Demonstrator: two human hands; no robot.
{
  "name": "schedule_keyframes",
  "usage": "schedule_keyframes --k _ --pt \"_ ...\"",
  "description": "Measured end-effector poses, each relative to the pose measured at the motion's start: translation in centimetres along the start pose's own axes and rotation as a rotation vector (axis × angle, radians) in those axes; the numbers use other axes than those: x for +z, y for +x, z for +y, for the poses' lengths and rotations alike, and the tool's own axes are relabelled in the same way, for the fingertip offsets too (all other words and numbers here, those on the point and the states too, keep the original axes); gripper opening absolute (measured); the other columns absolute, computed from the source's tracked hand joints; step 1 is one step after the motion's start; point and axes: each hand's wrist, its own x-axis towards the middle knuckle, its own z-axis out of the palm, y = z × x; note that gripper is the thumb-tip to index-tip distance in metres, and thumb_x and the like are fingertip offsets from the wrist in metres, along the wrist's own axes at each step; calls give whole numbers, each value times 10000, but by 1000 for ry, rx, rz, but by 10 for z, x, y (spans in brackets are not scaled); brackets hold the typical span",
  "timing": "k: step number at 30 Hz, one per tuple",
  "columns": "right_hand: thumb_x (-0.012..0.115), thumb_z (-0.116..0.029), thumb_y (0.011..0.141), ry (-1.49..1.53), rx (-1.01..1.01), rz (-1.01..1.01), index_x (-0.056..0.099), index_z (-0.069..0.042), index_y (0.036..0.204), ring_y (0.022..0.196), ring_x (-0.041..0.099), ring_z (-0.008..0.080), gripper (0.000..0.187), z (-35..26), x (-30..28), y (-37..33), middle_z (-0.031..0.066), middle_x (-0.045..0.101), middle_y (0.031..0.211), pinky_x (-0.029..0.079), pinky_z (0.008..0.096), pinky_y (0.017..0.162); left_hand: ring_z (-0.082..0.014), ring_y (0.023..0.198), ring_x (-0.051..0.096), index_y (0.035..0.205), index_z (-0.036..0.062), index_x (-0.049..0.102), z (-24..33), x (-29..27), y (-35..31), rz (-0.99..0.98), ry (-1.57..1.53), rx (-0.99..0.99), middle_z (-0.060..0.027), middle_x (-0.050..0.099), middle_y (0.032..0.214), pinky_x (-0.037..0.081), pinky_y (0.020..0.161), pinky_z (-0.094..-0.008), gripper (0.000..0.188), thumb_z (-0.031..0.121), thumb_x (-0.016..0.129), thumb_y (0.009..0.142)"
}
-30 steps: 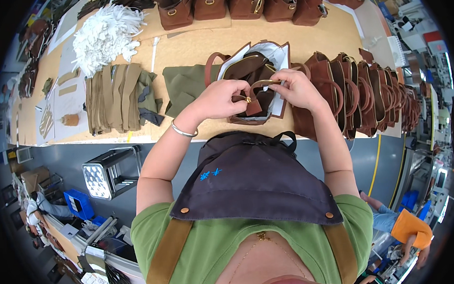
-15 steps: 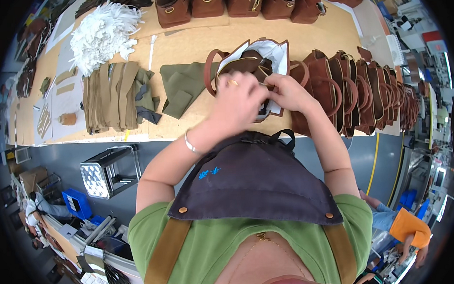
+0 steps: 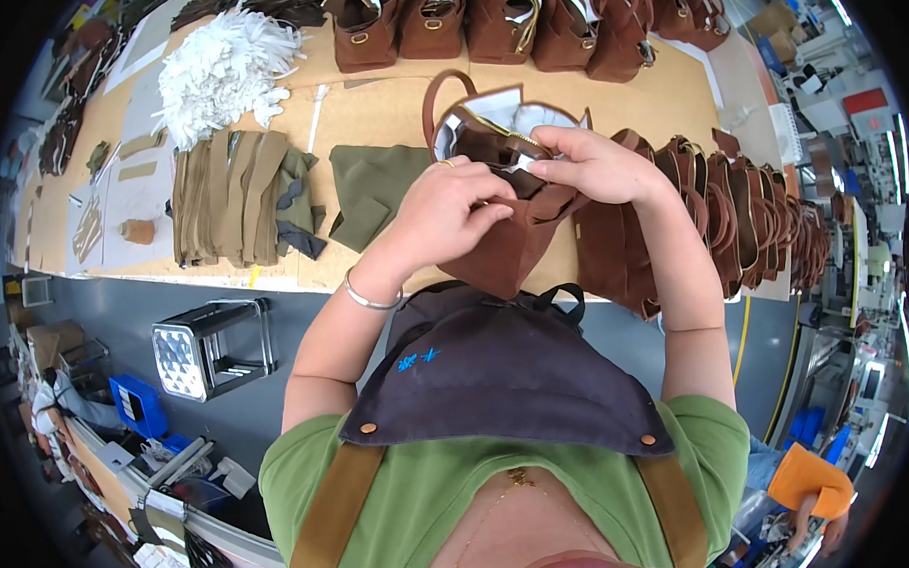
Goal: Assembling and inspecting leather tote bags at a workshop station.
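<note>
A brown handbag (image 3: 508, 250) stands tilted on the table in front of me. Its top gapes, showing a white inner layer (image 3: 547, 117) and a brass zipper (image 3: 504, 130). One looped handle rises at its far left. My left hand (image 3: 450, 212) is closed over the near left rim, fingers inside and thumb outside. At the right side of the opening, my right hand (image 3: 601, 167) pinches the bag's edge near the zipper. A small white bit shows by those fingertips; whether it is a tag or lining I cannot tell.
Brown bags (image 3: 707, 205) stand in a tight row at right, more (image 3: 430, 24) along the back. Left of me lie an olive cloth (image 3: 363, 192), olive strips (image 3: 226, 197) and a heap of white strips (image 3: 222, 77). A metal step stool (image 3: 214, 347) stands on the floor.
The bag has tipped toward me, so its brown outer side now shows. My left hand has moved from over the opening to the near rim; my right hand has stayed at the right side.
</note>
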Motion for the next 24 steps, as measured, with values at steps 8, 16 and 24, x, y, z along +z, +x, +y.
schedule_keyframes --k 8,16,24 --pt "724 -180 874 -64 72 -102 675 -30 1020 838 590 140 215 23 -9 29 36 672 881 472 307 814 -230 791 616 856 67 674 -15 10 2 12 -137 -169 -72 671 817 471 701 -351 85 131 728 838" --pt "779 -110 817 -160 66 -135 737 -58 1004 841 596 110 199 19 -25 32 13 695 871 472 277 829 -249 813 624 855 66 650 -15 12 -1 156 -134 -91 -64 643 940 481 710 -371 112 154 719 851" --pt "739 15 826 -129 33 -216 712 -15 988 754 552 21 166 17 -23 38 -52 651 848 461 210 672 -295 809 627 851 67 618 -18 12 3 76 -78 -86 -84 640 826 479 703 -402 104 122 706 838"
